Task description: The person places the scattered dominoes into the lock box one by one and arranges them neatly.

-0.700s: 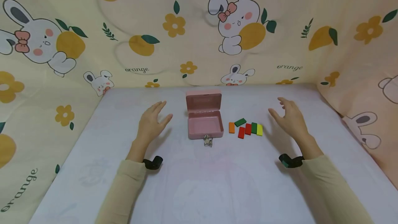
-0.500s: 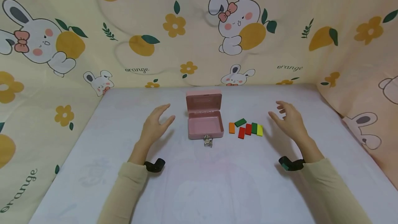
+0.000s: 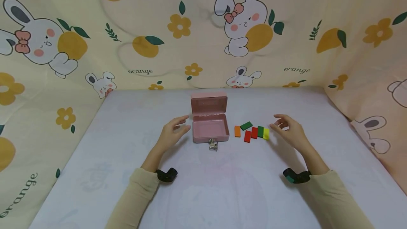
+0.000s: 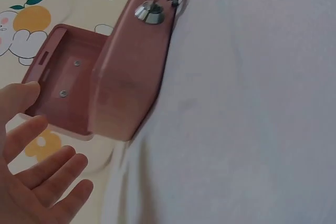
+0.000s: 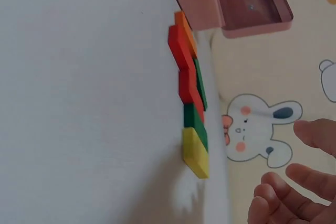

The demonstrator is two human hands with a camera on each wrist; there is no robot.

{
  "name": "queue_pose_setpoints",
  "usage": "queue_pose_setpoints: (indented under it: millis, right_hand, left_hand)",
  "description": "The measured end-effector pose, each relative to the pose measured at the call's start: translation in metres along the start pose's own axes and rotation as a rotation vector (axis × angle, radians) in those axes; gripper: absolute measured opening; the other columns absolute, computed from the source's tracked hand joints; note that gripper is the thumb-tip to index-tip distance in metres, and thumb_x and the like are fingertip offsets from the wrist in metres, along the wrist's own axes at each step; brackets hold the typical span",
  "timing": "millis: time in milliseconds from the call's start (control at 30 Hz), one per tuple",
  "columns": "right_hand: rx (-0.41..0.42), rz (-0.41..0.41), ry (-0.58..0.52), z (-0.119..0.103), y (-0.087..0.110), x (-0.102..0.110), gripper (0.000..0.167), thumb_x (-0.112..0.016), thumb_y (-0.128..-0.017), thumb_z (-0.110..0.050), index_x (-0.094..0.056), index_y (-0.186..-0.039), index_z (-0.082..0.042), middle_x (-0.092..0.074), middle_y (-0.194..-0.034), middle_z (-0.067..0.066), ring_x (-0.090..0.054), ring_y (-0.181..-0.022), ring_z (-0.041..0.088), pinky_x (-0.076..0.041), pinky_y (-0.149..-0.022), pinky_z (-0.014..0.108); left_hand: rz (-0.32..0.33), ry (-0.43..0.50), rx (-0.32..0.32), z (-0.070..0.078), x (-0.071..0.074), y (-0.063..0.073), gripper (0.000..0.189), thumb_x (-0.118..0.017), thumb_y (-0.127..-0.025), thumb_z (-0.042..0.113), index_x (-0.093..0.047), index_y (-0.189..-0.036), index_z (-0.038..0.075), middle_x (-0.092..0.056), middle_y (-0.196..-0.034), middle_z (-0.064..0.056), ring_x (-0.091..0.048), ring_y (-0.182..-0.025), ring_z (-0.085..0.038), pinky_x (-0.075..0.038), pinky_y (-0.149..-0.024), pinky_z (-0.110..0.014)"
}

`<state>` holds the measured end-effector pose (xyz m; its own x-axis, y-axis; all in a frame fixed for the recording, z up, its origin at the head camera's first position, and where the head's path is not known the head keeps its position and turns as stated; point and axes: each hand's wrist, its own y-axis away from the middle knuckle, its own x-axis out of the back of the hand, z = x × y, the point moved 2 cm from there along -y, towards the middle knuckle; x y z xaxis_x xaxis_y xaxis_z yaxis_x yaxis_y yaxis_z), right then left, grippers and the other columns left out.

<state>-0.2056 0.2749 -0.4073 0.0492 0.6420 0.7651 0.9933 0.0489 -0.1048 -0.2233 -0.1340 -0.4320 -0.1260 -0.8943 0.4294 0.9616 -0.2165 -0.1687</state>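
Observation:
A small pink metal box (image 3: 211, 139) stands on the white table with its lid (image 3: 208, 106) raised and its inside bare. Keys hang from the lock (image 4: 150, 13) on its front. My left hand (image 3: 172, 134) hovers just left of the box, fingers apart and holding nothing. To the right of the box lie several flat coloured blocks: an orange block (image 3: 237, 131), a green block (image 3: 246, 125), red blocks (image 3: 247, 136), another green block (image 3: 260, 131) and a yellow block (image 5: 195, 153). My right hand (image 3: 290, 133) is in the air beside the yellow block, fingers loosely bent, with nothing in them.
A cloth printed with rabbits and oranges (image 3: 178, 52) hangs behind the white table (image 3: 216, 190) and along both sides. A black camera (image 3: 167, 175) is strapped to the left wrist, and another black camera (image 3: 296, 176) to the right wrist.
My left hand has moved right, close to the box. The right hand has come slightly down and left toward the yellow block, its fingers bending more. Box and blocks stay in place.

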Motion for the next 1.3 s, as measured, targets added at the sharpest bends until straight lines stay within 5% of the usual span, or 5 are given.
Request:
queue_pose_setpoints:
  millis: [300,467,700,1300]
  right_hand:
    - [-0.082,-0.174,-0.193,0.013,0.004,-0.01,0.055,-0.061,-0.095,-0.027,-0.044,-0.137,0.003,-0.061,-0.103,0.017,-0.055,-0.076,0.01,-0.051,-0.059,0.02]
    - [-0.134,-0.271,-0.303,0.019,0.005,-0.015,0.06,-0.064,-0.093,-0.021,-0.04,-0.14,0.006,-0.058,-0.085,0.006,-0.053,-0.063,0.009,-0.05,-0.055,0.021]
    - [-0.229,-0.342,-0.295,0.026,0.001,-0.018,0.068,-0.067,-0.091,-0.024,-0.035,-0.143,0.004,-0.053,-0.073,-0.007,-0.047,-0.06,0.005,-0.043,-0.056,0.019]
    - [-0.258,-0.38,-0.276,0.032,-0.007,-0.021,0.064,-0.069,-0.088,-0.018,-0.04,-0.142,0.001,-0.052,-0.068,-0.007,-0.045,-0.057,0.009,-0.039,-0.054,0.02]
  left_hand:
    - [-0.085,0.075,0.009,-0.014,-0.017,-0.007,0.047,-0.061,-0.093,0.008,-0.049,-0.137,-0.002,-0.048,-0.144,-0.025,-0.05,-0.13,-0.043,-0.043,-0.112,-0.051]
    - [-0.123,0.098,0.021,-0.016,-0.023,-0.01,0.051,-0.063,-0.09,0.004,-0.048,-0.138,-0.003,-0.048,-0.143,-0.026,-0.048,-0.133,-0.042,-0.04,-0.115,-0.049]
    - [-0.194,0.094,0.063,-0.022,-0.024,-0.019,0.058,-0.066,-0.088,0.005,-0.045,-0.142,0.0,-0.045,-0.148,-0.022,-0.045,-0.137,-0.037,-0.04,-0.116,-0.044]
    - [-0.301,0.185,0.058,-0.029,-0.022,-0.028,0.062,-0.065,-0.089,0.004,-0.038,-0.145,0.0,-0.039,-0.151,-0.023,-0.037,-0.142,-0.039,-0.031,-0.121,-0.048]
